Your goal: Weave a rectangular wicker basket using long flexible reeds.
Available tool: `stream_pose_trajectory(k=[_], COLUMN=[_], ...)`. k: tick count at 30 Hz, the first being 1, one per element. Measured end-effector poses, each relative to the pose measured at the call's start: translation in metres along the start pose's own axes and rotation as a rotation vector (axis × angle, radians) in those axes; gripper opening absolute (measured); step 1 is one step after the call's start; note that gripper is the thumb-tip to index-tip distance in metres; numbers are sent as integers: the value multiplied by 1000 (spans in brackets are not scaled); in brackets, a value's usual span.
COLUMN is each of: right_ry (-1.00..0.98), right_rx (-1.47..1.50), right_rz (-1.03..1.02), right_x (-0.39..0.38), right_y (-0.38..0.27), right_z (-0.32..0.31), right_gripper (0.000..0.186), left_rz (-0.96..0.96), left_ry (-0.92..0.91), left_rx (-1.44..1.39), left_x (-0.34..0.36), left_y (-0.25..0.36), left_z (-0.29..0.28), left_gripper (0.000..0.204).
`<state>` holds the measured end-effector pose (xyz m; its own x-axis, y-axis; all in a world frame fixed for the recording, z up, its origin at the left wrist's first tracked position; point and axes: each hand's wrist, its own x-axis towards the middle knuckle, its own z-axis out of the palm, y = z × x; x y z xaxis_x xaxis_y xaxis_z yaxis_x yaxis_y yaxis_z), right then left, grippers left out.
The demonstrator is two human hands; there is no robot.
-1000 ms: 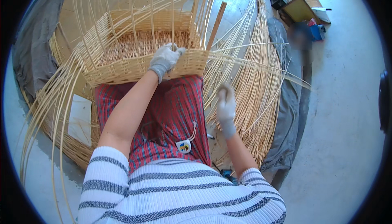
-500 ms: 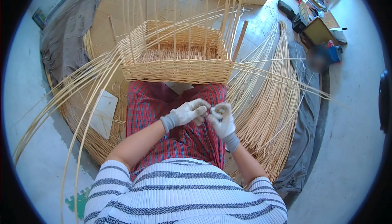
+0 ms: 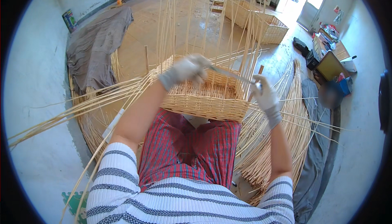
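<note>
A pale woven wicker basket [image 3: 206,106] rests across my knees, with tall upright stakes and long loose rods trailing out to both sides. Both hands wear white gloves. My left hand [image 3: 189,70], blurred, pinches the end of a thin tape measure [image 3: 230,73] above the basket. My right hand [image 3: 265,94] grips the tape's case at the basket's right, with the strip stretched between the two hands. My red checked trousers [image 3: 188,146] show below the basket.
Willow rod bundles [image 3: 286,142] lie to my right beside a grey cloth [image 3: 308,167]. Another cloth [image 3: 94,48] covers rods at left. Larger baskets [image 3: 275,32] stand behind. A blurred object [image 3: 330,95], jumbled boxes [image 3: 332,58] and an open doorway [image 3: 308,3] are at right.
My left hand let go of the basket rim and met my right hand over my lap. Both have since risen over the basket, drawing out the tape. The view has tilted up.
</note>
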<state>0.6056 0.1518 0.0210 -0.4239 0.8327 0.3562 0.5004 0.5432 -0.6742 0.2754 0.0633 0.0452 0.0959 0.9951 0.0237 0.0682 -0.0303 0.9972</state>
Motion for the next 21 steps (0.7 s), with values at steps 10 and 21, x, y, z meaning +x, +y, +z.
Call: stream_pose_trajectory(k=[10,21], right_ry=[96,61], right_rx=[-363,-340], right_rz=[-99,53], right_x=[83,90], right_y=[60,91], right_z=[-42,-58], right_gripper=[34,36], left_rz=[-90,315], left_ry=[927,457], left_rx=[410,-90], left_x=[-26,-26], left_y=[-74,-83], left_z=[-220,-215], left_gripper=[27,36])
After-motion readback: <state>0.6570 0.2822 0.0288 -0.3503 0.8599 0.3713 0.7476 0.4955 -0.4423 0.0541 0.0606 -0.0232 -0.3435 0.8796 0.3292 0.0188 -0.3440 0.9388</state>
